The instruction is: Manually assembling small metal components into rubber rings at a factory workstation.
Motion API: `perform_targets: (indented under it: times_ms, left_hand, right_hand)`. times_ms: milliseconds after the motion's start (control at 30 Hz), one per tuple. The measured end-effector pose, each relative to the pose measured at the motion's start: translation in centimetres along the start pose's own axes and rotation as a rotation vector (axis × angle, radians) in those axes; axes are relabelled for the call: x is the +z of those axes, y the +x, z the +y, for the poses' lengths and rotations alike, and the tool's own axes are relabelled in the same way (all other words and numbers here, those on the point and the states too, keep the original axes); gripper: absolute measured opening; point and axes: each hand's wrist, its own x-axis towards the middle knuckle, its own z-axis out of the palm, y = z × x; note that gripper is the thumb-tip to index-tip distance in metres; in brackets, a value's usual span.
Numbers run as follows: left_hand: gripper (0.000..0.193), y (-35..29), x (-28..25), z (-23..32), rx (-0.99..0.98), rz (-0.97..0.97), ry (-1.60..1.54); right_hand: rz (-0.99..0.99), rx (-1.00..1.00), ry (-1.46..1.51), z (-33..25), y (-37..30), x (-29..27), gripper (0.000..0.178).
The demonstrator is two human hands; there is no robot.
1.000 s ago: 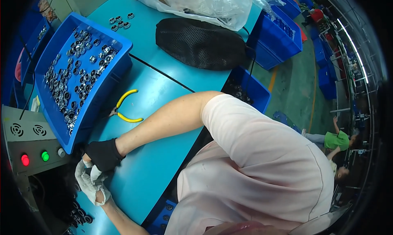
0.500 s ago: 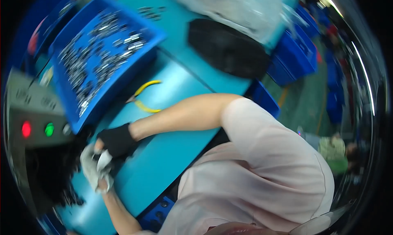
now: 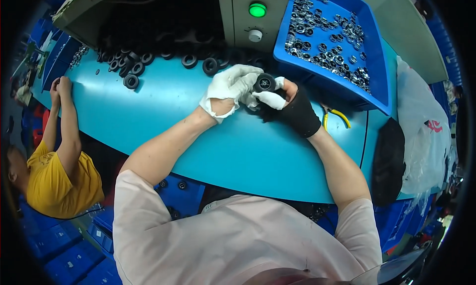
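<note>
Both of my hands meet above the teal table, around a small toy wheel (image 3: 265, 82) with a black tire and a dark spoked hub. My left hand (image 3: 229, 90), in a white glove, closes on the wheel's left side. A black fingerless glove covers my right hand (image 3: 296, 110); its white-wrapped thumb and finger press at the wheel's lower right. Loose black tires (image 3: 210, 66) lie just beyond my hands, under a grey machine. To the far right, a blue tray (image 3: 331, 81) holds many shiny hubs. Dark material beneath my hands is too unclear to name.
Yellow-handled pliers (image 3: 339, 117) lie right of my right hand. The machine panel has a lit green button (image 3: 257, 10) and a knob (image 3: 255, 35). A black pad (image 3: 388, 163) and clear plastic bag (image 3: 421, 131) sit at the right. A co-worker in a yellow shirt (image 3: 64, 183) is at the left.
My view has swung left and straightened, so the tray now appears at the right and the co-worker is visible. My hands remain together, and the wheel between them now shows.
</note>
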Motion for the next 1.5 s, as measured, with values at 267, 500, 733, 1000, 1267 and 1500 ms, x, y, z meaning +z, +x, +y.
perform_targets:
  times_ms: [267,500,733,1000,1267,1500]
  left_hand:
    - [0.036,0.9,0.1,0.2,-0.045,-0.069,0.077]
    - [0.037,0.7,-0.2,0.1,-0.040,-0.086,0.063]
    - [0.033,0.6,0.2,-0.4,0.039,-0.015,-0.055]
    - [0.027,0.0,0.3,0.6,0.025,-0.068,0.175]
    - [0.031,0.5,-0.3,-0.2,-0.065,-0.069,-0.135]
    - [0.045,0.7,-0.2,0.2,-0.097,0.004,-0.107]
  right_hand:
    - [-0.063,-0.057,-0.122,-0.1,0.2,-1.2,0.020]
    - [-0.072,-0.044,-0.093,-0.8,0.0,-0.6,0.016]
    - [0.071,0.104,-0.046,-0.6,-0.1,-0.2,0.012]
    - [0.021,-0.032,-0.207,-0.1,-0.4,0.5,0.013]
    - [0.064,-0.018,-0.138,-0.1,0.0,0.2,0.015]
    - [0.087,-0.053,-0.141,0.1,0.0,0.2,0.013]
